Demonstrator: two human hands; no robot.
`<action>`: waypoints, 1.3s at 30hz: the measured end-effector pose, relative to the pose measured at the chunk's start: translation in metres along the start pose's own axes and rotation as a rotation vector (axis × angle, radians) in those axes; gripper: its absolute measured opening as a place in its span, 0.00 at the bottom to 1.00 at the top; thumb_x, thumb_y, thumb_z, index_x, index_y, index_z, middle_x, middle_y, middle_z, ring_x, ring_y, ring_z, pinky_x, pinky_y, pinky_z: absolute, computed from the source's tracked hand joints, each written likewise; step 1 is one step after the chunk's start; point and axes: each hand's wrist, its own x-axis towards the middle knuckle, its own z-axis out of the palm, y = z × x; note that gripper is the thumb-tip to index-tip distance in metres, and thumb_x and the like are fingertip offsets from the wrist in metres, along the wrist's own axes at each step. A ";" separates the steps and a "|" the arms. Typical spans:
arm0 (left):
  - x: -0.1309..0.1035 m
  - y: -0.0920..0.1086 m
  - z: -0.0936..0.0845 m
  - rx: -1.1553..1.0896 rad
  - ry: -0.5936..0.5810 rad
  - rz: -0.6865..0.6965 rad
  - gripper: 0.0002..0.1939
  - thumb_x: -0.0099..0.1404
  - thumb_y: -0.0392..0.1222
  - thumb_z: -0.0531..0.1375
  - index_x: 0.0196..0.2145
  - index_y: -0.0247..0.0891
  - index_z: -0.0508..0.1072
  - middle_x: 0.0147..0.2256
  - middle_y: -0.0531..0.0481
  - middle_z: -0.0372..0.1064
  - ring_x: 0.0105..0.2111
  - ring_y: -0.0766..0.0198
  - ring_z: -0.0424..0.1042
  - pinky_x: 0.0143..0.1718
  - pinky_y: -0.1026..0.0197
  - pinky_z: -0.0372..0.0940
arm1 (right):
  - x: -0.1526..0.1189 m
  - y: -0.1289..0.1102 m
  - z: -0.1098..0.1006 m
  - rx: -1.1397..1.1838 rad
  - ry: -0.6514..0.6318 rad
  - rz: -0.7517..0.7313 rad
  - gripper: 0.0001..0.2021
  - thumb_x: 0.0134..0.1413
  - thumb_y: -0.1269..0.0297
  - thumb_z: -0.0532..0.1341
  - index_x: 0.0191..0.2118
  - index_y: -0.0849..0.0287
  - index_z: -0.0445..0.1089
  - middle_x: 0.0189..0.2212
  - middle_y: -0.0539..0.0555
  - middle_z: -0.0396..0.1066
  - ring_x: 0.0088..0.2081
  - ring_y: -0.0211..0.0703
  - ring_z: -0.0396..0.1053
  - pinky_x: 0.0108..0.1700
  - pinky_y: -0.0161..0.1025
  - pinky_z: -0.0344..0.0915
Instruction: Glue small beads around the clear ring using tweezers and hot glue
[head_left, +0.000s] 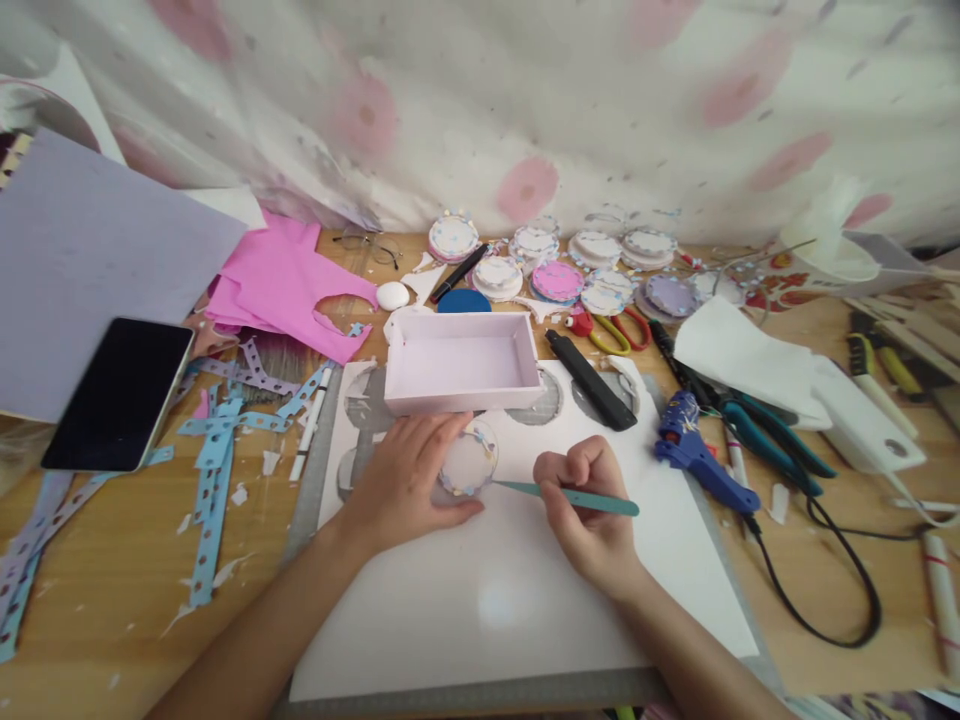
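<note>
A clear round disc (469, 458), ringed with small pastel flowers or dots, lies on a white sheet (525, 590). My left hand (411, 475) holds it by its left side, thumb below and fingers above. In my right hand (589, 510) is a slim pair of teal tweezers (592, 500), pinched between thumb and fingers. The pointed tip reaches the disc's right edge; whether it touches cannot be made out. Just beyond my left fingers stands a pale pink open box (463, 365).
A black utility knife (592, 380) lies beside the box. To the right are a blue glue gun (697, 450) and teal-handled pliers (772, 440). Several trimmed discs (557, 281) line the back. Punched paper strips (214, 500) and a phone (120, 395) are at left.
</note>
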 end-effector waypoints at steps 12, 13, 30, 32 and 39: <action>0.001 0.000 0.001 -0.021 0.039 0.014 0.37 0.59 0.48 0.65 0.61 0.38 0.55 0.49 0.41 0.69 0.48 0.50 0.70 0.47 0.52 0.65 | 0.001 -0.001 0.001 -0.004 -0.020 0.038 0.12 0.64 0.71 0.52 0.33 0.51 0.47 0.24 0.42 0.49 0.22 0.33 0.43 0.22 0.32 0.42; 0.001 0.000 0.001 -0.020 0.040 0.016 0.37 0.59 0.49 0.65 0.61 0.38 0.55 0.49 0.41 0.69 0.48 0.50 0.70 0.47 0.52 0.65 | 0.001 -0.001 0.001 -0.008 -0.017 0.038 0.12 0.64 0.71 0.52 0.33 0.51 0.47 0.24 0.42 0.49 0.21 0.33 0.43 0.22 0.32 0.42; 0.001 0.001 -0.001 -0.024 0.028 0.006 0.36 0.60 0.48 0.65 0.60 0.39 0.55 0.49 0.41 0.70 0.48 0.49 0.70 0.47 0.50 0.66 | 0.004 -0.004 0.000 -0.010 0.044 0.082 0.12 0.61 0.71 0.54 0.32 0.52 0.48 0.22 0.42 0.48 0.22 0.35 0.43 0.24 0.34 0.42; 0.001 0.000 -0.001 -0.027 0.024 0.001 0.36 0.60 0.48 0.65 0.61 0.39 0.55 0.49 0.41 0.70 0.48 0.49 0.70 0.48 0.49 0.66 | 0.004 -0.003 -0.001 0.008 0.067 0.081 0.12 0.61 0.71 0.54 0.31 0.52 0.49 0.22 0.42 0.48 0.23 0.36 0.45 0.25 0.35 0.43; 0.000 0.000 0.000 -0.014 0.018 -0.001 0.37 0.59 0.48 0.66 0.60 0.38 0.55 0.50 0.40 0.69 0.49 0.49 0.70 0.49 0.49 0.65 | 0.005 0.001 -0.004 0.021 0.158 0.093 0.12 0.58 0.70 0.56 0.31 0.53 0.50 0.22 0.43 0.46 0.24 0.36 0.46 0.27 0.35 0.44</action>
